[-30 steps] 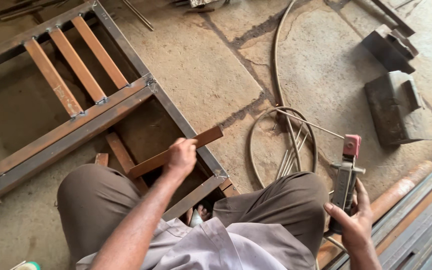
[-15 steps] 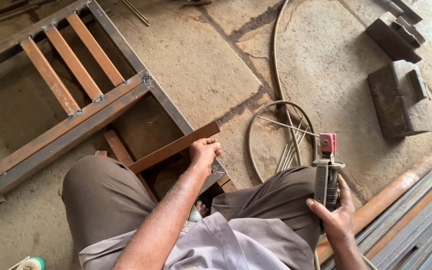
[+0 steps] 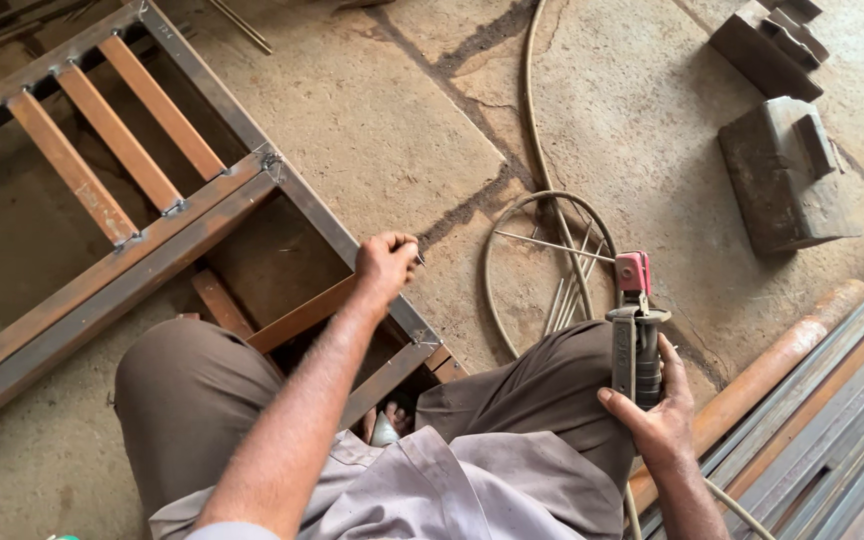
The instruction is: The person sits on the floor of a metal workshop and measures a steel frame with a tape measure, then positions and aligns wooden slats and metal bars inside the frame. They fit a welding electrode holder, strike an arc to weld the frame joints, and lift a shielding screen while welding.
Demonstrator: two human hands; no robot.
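I squat over a steel frame (image 3: 202, 215) with rusty brown slats welded across it. My left hand (image 3: 385, 266) is closed on the end of a loose rusty flat bar (image 3: 297, 318) that lies across the frame's side rail. My right hand (image 3: 657, 415) grips a welding electrode holder (image 3: 636, 330) with a red jaw, held upright beside my right knee. A thin welding rod (image 3: 552, 245) sticks out of the jaw to the left.
A hose or cable (image 3: 537, 120) loops over the concrete floor around several loose rods (image 3: 564, 300). Two heavy metal blocks (image 3: 782, 175) sit at the upper right. A rusty pipe (image 3: 792, 345) and grey steel sections (image 3: 842, 420) lie along the right edge.
My left hand has slid the loose bar rightward along the frame toward its side rail. The electrode holder in my right hand has drawn in nearer my knee.
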